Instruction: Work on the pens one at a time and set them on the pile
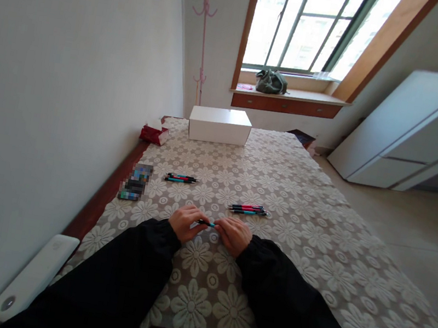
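Observation:
Between my two hands is a black and light-blue pen [211, 225], held roughly level just above the tablecloth. My left hand [186, 222] pinches its black end. The fingers of my right hand [234, 235] close on its other end and hide part of it. Beyond my left hand lies a small group of black and blue pens [181, 178], side by side. A second group of pens [248, 209], with red, black and blue barrels, rests just past my right hand.
A flower-patterned lace tablecloth [282, 185] covers the table. At the far end stands a white box [219, 129]. Along the left edge are a red tissue pack [154, 135], a blurred-out phone-like object [136, 182] and a white power strip [35, 276] close to my left sleeve.

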`<state>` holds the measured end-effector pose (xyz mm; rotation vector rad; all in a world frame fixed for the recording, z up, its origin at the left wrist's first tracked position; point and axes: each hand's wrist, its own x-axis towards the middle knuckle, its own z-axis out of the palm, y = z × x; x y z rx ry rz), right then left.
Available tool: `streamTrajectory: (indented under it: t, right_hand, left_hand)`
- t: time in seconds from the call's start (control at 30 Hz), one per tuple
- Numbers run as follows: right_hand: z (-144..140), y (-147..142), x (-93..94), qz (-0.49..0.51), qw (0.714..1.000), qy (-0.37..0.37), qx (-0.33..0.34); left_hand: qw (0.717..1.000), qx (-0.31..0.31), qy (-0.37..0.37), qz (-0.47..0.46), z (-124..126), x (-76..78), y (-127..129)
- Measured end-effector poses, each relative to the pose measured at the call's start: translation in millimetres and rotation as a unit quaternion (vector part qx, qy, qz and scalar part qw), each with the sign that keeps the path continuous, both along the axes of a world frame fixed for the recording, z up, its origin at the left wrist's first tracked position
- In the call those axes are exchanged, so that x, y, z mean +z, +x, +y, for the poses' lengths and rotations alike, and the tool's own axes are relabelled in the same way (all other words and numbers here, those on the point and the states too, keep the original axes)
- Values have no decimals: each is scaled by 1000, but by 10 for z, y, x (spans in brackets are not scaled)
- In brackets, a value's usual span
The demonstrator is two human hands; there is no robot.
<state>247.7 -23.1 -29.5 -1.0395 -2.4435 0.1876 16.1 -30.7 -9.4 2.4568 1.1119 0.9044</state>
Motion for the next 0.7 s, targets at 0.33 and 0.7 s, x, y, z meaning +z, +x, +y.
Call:
streamTrajectory:
  t: [0.33,0.7]
  right_hand:
    - [-4,10,37,12,1000,16,-11]
    - [4,15,34,19,1000,22,4]
  left_hand:
    - [1000,3,-1,-8,-4,10,1]
    - [1000,22,0,-8,27,-39,-23]
